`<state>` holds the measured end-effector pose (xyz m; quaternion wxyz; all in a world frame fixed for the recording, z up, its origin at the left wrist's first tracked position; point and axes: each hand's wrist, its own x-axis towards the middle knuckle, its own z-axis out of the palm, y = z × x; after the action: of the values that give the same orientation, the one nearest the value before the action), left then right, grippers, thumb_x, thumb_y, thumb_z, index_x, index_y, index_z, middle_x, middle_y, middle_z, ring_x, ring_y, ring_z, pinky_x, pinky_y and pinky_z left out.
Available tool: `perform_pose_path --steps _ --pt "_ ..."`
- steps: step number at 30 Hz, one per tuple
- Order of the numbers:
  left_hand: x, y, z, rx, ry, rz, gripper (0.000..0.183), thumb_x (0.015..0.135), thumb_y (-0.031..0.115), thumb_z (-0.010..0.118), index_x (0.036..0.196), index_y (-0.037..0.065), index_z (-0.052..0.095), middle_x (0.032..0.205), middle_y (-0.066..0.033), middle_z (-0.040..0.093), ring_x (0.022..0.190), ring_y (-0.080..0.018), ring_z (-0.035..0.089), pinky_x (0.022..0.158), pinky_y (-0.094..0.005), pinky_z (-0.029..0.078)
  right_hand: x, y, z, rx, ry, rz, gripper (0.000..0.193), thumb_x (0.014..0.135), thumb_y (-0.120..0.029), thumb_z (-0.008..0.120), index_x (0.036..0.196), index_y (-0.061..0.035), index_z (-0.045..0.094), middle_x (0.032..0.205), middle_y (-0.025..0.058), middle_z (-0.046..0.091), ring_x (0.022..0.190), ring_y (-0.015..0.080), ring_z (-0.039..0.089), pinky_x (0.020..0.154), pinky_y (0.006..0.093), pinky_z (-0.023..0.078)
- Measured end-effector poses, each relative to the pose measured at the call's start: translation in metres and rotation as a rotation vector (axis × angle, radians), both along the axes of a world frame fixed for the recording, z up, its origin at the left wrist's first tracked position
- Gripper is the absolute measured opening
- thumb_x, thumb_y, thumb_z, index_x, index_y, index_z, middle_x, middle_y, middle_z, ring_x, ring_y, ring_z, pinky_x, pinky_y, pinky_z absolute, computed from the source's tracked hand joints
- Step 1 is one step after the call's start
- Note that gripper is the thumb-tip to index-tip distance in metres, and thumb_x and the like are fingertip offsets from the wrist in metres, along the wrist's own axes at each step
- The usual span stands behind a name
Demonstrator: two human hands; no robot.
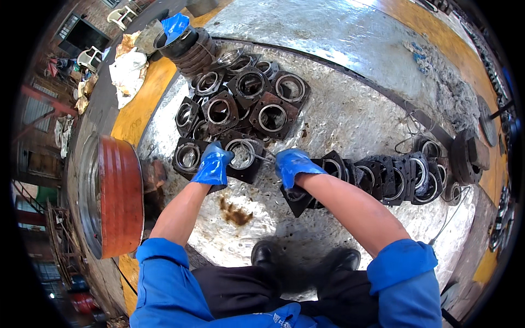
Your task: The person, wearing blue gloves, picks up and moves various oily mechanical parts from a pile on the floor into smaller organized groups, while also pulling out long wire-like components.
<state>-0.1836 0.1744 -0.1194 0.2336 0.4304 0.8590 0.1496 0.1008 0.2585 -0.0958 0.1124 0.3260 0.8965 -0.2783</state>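
My left hand (213, 163), in a blue glove, is closed on the left edge of a dark square flange plate (252, 170) with a bright round bore. The plate lies near the front of a heap of similar greasy plates. Just right of it, my right hand (295, 165), also gloved in blue, is closed around a thin metal rod-like tool (264, 158). The tool's tip reaches the plate's right side by the bore; its exact kind cannot be made out. Another square flange plate (187, 156) lies close to the left of my left hand.
Piled flange plates (250, 83) lie ahead. A row of standing plates (391, 177) runs right, beside and beneath my right forearm. An orange drum-like metal ring (121, 197) stands left. At the far left, a blue cloth (175, 27) tops stacked round parts (194, 54).
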Motion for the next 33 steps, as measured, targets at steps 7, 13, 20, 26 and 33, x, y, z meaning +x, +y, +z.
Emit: perform_pose_path --steps 7,13,20,26,33 --pt "0.030 0.004 0.043 -0.194 0.143 0.044 0.041 0.072 0.032 0.080 0.100 0.003 0.072 0.099 -0.0211 0.074 0.095 -0.0370 0.072 0.085 -0.0436 0.056 -0.042 -0.023 -0.012 0.167 -0.316 0.121 0.026 0.081 -0.033 0.071 0.101 -0.0209 0.080 0.104 0.0111 0.077 0.096 0.0287 0.074 0.079 0.0418 0.057" --pt "0.063 -0.009 0.055 0.052 0.190 -0.346 0.058 0.083 0.050 0.077 0.118 0.004 0.067 0.111 -0.0230 0.070 0.103 -0.0395 0.068 0.090 -0.0457 0.054 -0.044 -0.016 -0.044 0.147 -0.422 0.100 0.028 0.088 -0.034 0.066 0.110 -0.0205 0.078 0.114 0.0098 0.074 0.104 0.0283 0.073 0.085 0.0425 0.056" --pt "0.029 -0.021 -0.008 0.135 -0.602 0.023 0.049 0.100 0.044 0.063 0.126 0.003 0.065 0.112 -0.0106 0.073 0.110 -0.0218 0.065 0.099 -0.0336 0.049 -0.050 -0.007 -0.046 0.090 -0.460 0.144 0.031 0.096 -0.035 0.062 0.120 -0.0199 0.074 0.125 0.0084 0.072 0.112 0.0279 0.070 0.092 0.0433 0.054" --pt "0.073 -0.025 0.021 0.016 -0.741 0.157 0.042 0.103 0.040 0.059 0.121 0.003 0.069 0.108 -0.0050 0.071 0.093 -0.0136 0.059 0.090 -0.0332 0.048 -0.032 -0.009 -0.037 0.116 -0.279 0.087 0.024 0.094 -0.026 0.065 0.110 -0.0127 0.076 0.115 0.0137 0.074 0.102 0.0300 0.073 0.086 0.0445 0.058" --pt "0.088 -0.022 0.012 0.228 -0.827 0.141 0.028 0.105 0.028 0.058 0.109 0.003 0.071 0.094 -0.0061 0.075 0.078 -0.0135 0.067 0.072 -0.0308 0.054 0.008 0.039 0.022 0.052 -0.191 0.060 0.045 0.089 -0.034 0.071 0.126 -0.0075 0.067 0.123 0.0138 0.071 0.107 0.0279 0.070 0.087 0.0360 0.060"
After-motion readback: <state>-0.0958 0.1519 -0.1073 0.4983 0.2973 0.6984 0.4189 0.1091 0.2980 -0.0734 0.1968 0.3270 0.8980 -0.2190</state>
